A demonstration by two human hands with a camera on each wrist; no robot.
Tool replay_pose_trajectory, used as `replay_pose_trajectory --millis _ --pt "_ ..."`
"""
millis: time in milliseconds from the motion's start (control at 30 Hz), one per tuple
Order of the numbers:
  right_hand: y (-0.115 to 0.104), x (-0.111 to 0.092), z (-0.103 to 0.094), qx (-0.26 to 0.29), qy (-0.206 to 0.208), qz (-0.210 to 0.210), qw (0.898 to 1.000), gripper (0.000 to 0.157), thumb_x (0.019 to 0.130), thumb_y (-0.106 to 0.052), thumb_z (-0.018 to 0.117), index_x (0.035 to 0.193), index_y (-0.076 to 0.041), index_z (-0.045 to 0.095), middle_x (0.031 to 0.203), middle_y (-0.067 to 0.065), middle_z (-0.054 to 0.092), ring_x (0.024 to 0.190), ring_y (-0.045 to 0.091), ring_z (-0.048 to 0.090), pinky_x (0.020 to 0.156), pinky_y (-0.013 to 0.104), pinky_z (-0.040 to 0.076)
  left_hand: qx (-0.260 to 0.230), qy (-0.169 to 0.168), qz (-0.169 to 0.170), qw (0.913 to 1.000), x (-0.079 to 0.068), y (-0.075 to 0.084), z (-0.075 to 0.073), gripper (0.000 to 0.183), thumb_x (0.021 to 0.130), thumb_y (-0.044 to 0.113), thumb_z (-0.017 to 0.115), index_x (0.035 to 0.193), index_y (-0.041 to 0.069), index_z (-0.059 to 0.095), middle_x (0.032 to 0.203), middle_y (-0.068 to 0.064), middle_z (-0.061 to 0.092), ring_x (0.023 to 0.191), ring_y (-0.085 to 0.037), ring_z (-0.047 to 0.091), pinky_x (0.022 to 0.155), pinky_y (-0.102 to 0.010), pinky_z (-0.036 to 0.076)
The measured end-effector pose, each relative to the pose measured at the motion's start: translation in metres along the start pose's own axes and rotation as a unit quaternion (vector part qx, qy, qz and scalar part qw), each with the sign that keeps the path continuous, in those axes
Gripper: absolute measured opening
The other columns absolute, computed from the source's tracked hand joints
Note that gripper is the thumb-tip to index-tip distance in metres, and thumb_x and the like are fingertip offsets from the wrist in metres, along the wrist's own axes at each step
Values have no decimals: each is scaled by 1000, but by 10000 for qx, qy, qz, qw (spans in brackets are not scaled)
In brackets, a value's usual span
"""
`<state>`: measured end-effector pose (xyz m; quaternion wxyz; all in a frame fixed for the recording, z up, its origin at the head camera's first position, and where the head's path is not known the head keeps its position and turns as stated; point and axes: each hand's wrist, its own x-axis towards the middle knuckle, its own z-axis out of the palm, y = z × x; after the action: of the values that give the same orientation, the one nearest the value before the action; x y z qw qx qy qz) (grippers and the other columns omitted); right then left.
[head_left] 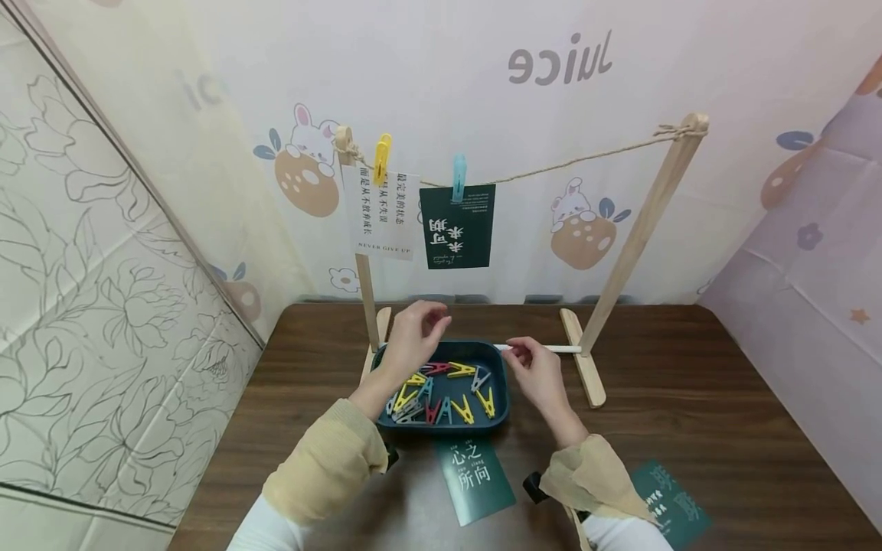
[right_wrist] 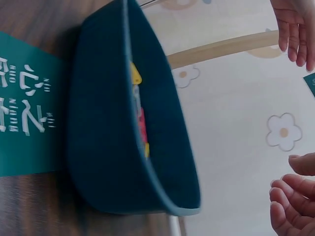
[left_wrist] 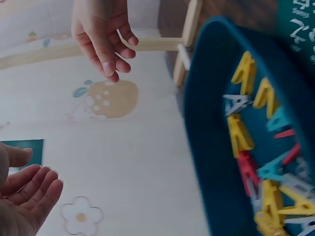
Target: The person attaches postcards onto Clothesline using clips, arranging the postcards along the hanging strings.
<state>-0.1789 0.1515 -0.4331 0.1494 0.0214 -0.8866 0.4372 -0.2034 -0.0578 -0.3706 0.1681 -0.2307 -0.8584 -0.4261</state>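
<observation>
My left hand [head_left: 413,337] hovers over the back left of a dark blue tray [head_left: 507,383], holding nothing, its fingers loosely bent. Just past the tray's right side is my right hand [head_left: 539,376], also holding nothing; its fingers are relaxed in the right wrist view. Yellow, red, blue and grey clothespins [head_left: 462,411] lie in the tray. Above, a yellow clothespin [head_left: 382,159] fixes a white card [head_left: 383,222] to a twine line [head_left: 572,162]. Beside it a light blue clothespin [head_left: 458,177] holds a dark green card [head_left: 458,229] on the line.
Two wooden posts [head_left: 644,229] on flat feet carry the line, and a white rod [head_left: 561,349] runs low between them. One green card [head_left: 475,478] lies before the tray; another [head_left: 671,501] lies by my right sleeve. A printed curtain [head_left: 517,122] hangs behind the table.
</observation>
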Motion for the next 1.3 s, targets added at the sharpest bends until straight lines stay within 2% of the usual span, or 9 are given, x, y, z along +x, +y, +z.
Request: replay_pose_trajectory --millis 167,467,600,800,900,1067,1200,1300 --pt "10 -6 9 -115 -266 338 9990 21 83 -11 62 100 1 61 81 9 59 69 18 51 58 26 45 -159 -270 -228 9992 -13 -16 14 16 84 11 61 98 3 62 85 -4 58 74 -11 55 66 -22 49" --pt "21 -14 22 -388 -597 1076 9916 27 84 -13 60 106 3 58 84 11 58 70 19 50 60 28 45 -213 -634 -550 9962 -34 -35 36 16 82 6 62 98 0 61 85 -8 57 73 -14 56 64 -21 49" --pt "27 -17 26 -466 -650 1264 9888 27 84 -12 61 105 4 58 82 11 58 69 19 51 60 29 46 -83 -1047 -753 9916 -42 -44 44 19 82 5 62 100 0 61 90 -9 57 79 -18 57 69 -26 49" --pt "33 -21 30 -455 -815 1413 9856 27 83 -10 62 104 6 57 80 11 57 69 19 53 60 30 48 304 -1915 -1040 9755 -48 -57 57 27 82 7 63 107 0 59 100 -10 56 89 -20 55 77 -30 46" --pt "35 -22 31 -403 -848 1464 9848 27 83 -9 62 104 7 57 79 11 57 68 19 53 60 31 48 439 -2223 -1104 9677 -50 -61 62 29 82 8 63 109 0 58 102 -9 56 92 -20 54 79 -31 46" --pt "37 -23 33 -376 -779 1456 9856 27 82 -9 62 103 7 57 79 11 57 68 19 53 61 32 48 830 -2604 -957 9572 -51 -67 71 33 81 8 64 111 1 57 108 -9 55 97 -20 53 83 -32 44" --pt "38 -25 35 -381 -718 1474 9857 27 82 -8 62 104 7 58 79 11 58 68 19 53 61 31 48 1169 -2970 -877 9436 -52 -70 78 36 81 9 64 115 2 55 115 -9 52 105 -20 49 89 -34 41" --pt "39 -26 36 -356 -731 1583 9840 27 83 -9 62 105 6 57 80 11 57 68 19 52 60 29 47 1439 -3228 -691 9329 -52 -71 82 37 82 9 63 117 3 54 116 -8 51 107 -19 48 91 -33 40"
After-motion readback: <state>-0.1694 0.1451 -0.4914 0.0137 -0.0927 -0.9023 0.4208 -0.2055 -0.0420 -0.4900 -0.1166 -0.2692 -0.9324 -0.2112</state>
